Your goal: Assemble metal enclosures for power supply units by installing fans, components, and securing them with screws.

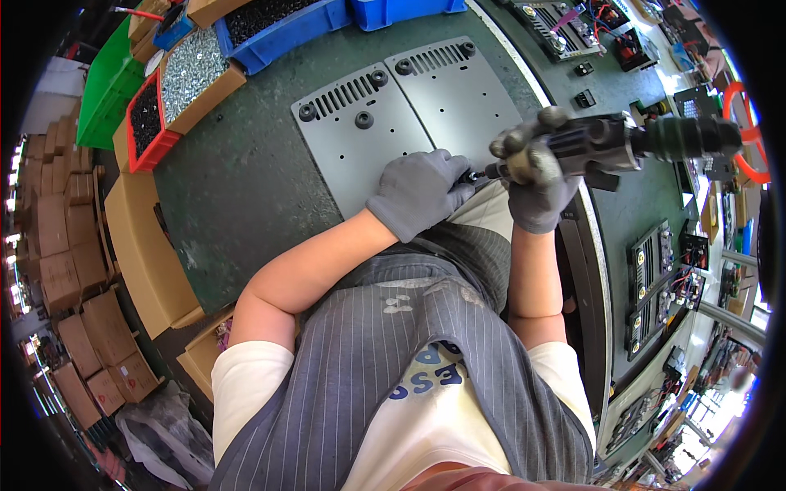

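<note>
Only one view here, the head cam. Two gloved hands in it, one power driver, and two grey metal plates side by side on the green bench [237, 164], upper middle of the frame. Left plate [372, 153] has three black rubber feet on it, right plate [471, 102] has two. Each has one row of slots at its top end, and from what's showing the long axes run down the frame, leaning toward lower right.

The right hand [536, 176] is wrapped tight around the power driver [602, 139], right of centre. Driver's long axis is pretty much level, bit pointing left, fat back end at the right. Left hand [422, 192] is mid-frame over the plates' near end, fingers bunched right by the bit tip; something small and dark is there, but can't tell if it's really pinched.

Upper left: one green bin [115, 106], one red bin [153, 155] of black bits, one carton [205, 102] of silver ones. Two big blue bins, left one [295, 39] and right one [409, 16], sit along the top.
</note>
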Available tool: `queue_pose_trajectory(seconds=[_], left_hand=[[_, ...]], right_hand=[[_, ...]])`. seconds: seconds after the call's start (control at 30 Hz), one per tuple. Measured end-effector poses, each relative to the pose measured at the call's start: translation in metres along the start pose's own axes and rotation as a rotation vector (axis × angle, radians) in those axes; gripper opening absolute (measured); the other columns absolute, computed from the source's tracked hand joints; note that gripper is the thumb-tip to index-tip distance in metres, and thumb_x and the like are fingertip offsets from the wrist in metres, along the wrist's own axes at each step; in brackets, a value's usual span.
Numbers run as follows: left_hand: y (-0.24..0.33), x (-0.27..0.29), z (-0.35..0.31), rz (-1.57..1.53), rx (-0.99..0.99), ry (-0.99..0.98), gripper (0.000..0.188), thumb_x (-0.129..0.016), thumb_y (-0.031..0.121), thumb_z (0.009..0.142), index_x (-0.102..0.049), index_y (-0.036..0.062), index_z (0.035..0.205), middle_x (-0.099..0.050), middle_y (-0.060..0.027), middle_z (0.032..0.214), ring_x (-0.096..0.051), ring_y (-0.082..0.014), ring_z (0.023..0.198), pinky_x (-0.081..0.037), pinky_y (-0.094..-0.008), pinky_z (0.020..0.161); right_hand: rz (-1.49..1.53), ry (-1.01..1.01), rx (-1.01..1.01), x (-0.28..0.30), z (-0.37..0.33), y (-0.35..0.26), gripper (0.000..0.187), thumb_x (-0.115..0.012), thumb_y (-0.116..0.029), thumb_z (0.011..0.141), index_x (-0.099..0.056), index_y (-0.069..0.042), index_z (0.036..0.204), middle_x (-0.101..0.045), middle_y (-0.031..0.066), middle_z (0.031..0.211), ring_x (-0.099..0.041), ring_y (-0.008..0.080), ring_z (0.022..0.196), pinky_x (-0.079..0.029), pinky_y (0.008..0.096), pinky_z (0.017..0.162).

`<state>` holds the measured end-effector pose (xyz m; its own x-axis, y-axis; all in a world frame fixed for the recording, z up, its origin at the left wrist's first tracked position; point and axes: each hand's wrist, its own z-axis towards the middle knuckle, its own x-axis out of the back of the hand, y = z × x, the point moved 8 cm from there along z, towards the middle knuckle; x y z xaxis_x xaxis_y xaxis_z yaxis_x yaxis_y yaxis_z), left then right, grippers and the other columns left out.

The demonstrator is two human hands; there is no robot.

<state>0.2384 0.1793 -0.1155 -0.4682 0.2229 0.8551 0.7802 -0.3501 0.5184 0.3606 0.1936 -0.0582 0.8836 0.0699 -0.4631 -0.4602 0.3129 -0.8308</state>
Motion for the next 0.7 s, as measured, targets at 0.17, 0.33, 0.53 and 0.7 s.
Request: queue_pose_trajectory(seconds=[0.17,0.33,0.53,0.7], left_hand=[[0.001,0.001,0.000,0.019,0.005,0.041,0.028,-0.057,0.037,0.081,-0.063,0.0141,0.095,-0.062,-0.0076,0.083,-0.062,-0.0274,0.076,-0.050,-0.0403,0.066],[-0.001,-0.001,0.005,0.033,0.022,0.021,0.025,-0.054,0.034,0.083,-0.061,0.0126,0.094,-0.061,-0.0099,0.083,-0.063,-0.0279,0.076,-0.051,-0.0415,0.067],[0.000,0.002,0.005,0.048,0.057,-0.030,0.025,-0.054,0.032,0.083,-0.059,0.0109,0.095,-0.062,-0.0108,0.085,-0.063,-0.0290,0.081,-0.050,-0.0420,0.069],[-0.036,0.017,0.009,-0.520,0.229,0.081,0.031,-0.052,0.023,0.085,-0.053,0.0043,0.109,-0.060,-0.0090,0.085,-0.059,-0.0203,0.070,-0.049,-0.0324,0.060]], right_hand=[[-0.163,-0.071,-0.092,-0.016,0.005,0.014,0.043,-0.064,-0.012,0.068,-0.048,-0.003,0.108,-0.055,0.0112,0.078,-0.056,0.0212,0.068,-0.049,0.0357,0.062],[-0.096,-0.070,-0.156,-0.013,0.013,0.028,0.040,-0.064,-0.011,0.065,-0.052,-0.003,0.102,-0.054,0.0106,0.080,-0.056,0.0215,0.066,-0.049,0.0359,0.057],[-0.116,-0.161,-0.196,-0.014,0.017,0.036,0.045,-0.063,-0.013,0.062,-0.051,0.000,0.104,-0.054,0.0107,0.075,-0.057,0.0218,0.064,-0.049,0.0354,0.057],[-0.181,-0.246,-0.191,-0.025,0.025,0.026,0.051,-0.060,-0.015,0.063,-0.048,0.005,0.109,-0.054,0.0126,0.072,-0.056,0.0225,0.062,-0.048,0.0332,0.057]])
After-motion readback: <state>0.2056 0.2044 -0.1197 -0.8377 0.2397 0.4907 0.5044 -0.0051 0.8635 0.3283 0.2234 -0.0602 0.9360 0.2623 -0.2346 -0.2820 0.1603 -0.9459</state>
